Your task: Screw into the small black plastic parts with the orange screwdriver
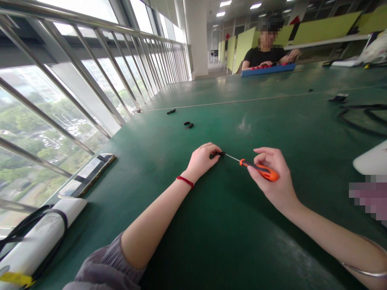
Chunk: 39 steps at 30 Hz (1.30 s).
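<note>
My left hand (203, 158) is closed on a small black part (218, 153), pinching it low over the green table (229, 225). In my right hand (276, 177) lies a screwdriver (263, 171) with an orange and dark grey handle, the fingers curled loosely about it. The screwdriver's thin metal shaft points left, and its tip meets the black part or comes very close to it. What kind of part it is cannot be made out, as the fingers cover much of it.
Small black pieces (189, 125) lie beyond my hands, with another black piece (171, 111) farther back. A phone-like slab (87, 175) and a white cylinder (45, 231) with black cable lie left by the railing (99, 36). Across the table a person handles a blue tray (267, 71).
</note>
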{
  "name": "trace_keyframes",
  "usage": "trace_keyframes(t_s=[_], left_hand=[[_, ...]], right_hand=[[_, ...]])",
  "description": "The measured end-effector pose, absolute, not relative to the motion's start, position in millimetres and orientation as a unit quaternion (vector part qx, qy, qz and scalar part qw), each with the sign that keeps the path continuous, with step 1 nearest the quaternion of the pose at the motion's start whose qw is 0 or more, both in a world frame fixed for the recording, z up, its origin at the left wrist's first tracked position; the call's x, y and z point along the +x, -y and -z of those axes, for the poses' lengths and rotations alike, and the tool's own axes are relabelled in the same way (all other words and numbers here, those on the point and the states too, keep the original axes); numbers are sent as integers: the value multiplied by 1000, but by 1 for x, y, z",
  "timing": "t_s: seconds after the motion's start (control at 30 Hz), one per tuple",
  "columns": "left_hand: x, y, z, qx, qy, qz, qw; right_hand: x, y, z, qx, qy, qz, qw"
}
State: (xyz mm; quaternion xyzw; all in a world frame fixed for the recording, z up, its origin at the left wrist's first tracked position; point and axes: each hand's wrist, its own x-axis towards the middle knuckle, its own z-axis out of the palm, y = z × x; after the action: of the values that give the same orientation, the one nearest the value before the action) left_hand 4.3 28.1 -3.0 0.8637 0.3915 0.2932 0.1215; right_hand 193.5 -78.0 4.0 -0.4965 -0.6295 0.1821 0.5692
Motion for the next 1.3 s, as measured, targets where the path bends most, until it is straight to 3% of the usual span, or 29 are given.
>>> trace_keyframes(t_s=[0.2, 0.4, 0.63, 0.87, 1.07, 1.3], left_hand=[[4, -29, 4, 864, -392, -293, 120], [4, -29, 3, 863, -393, -294, 121], [4, -29, 4, 863, -391, -296, 124], [5, -30, 5, 859, -393, -302, 124], [5, -29, 4, 862, -391, -300, 122], [5, -28, 3, 862, -393, -295, 120]], right_hand=[[194, 80, -6, -526, 633, -245, 513], [192, 78, -3, -501, 616, -188, 579], [192, 80, -4, -523, 620, -257, 525], [192, 78, -3, -496, 629, -182, 571], [193, 82, -7, -526, 634, -236, 516], [192, 79, -4, -499, 634, -179, 563]])
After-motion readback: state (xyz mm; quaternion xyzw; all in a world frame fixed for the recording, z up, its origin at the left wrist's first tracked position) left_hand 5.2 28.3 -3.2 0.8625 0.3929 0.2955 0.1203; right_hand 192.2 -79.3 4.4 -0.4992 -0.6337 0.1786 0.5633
